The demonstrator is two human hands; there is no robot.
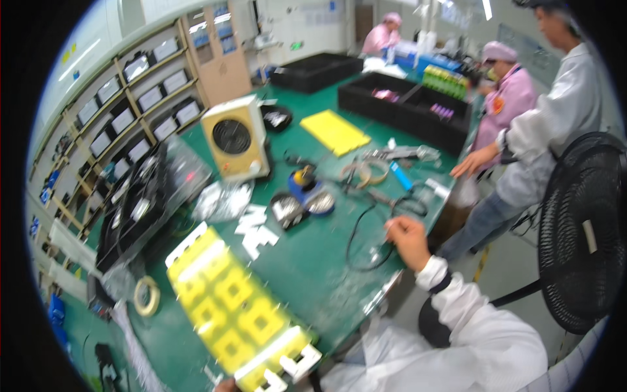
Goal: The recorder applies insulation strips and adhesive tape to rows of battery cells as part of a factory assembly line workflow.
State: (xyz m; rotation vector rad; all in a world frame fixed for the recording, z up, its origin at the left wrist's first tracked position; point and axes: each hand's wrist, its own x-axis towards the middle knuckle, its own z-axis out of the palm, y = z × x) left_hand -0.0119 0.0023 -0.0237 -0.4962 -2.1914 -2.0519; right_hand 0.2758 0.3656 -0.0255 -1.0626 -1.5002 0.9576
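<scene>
Yellow panel: long yellow panel with square cut-outs and white end pieces [243, 287], at the near left part of the green table top [313, 271], slanting from upper left to lower right; cannot tell whether it lies flat or is partly lifted.
Left hand: only a small part of the left hand [226, 385] shows, at the lower edge, at the panel's near end; cannot tell whether its fingers are clamped on the panel.
Right hand: bare right hand [410, 243] over the table's right edge, well apart from the panel, fingers curled, thumb and forefinger close together; cannot tell whether anything is pinched between them.
Black cable: thin black looped cable [347, 251] on the table, just beside the right hand.
Soldering stand: blue stand with a yellow-and-black top [302, 186], beyond the panel.
White pieces: flat white cut pieces [259, 240], between panel and stand.
Tape: cream ring of tape [146, 296], left of the panel.
Fan box: cream box with a round black grille [232, 136], upright, farther back.
Co-worker: person in a white coat [555, 117] at right, one hand near the table edge.
</scene>
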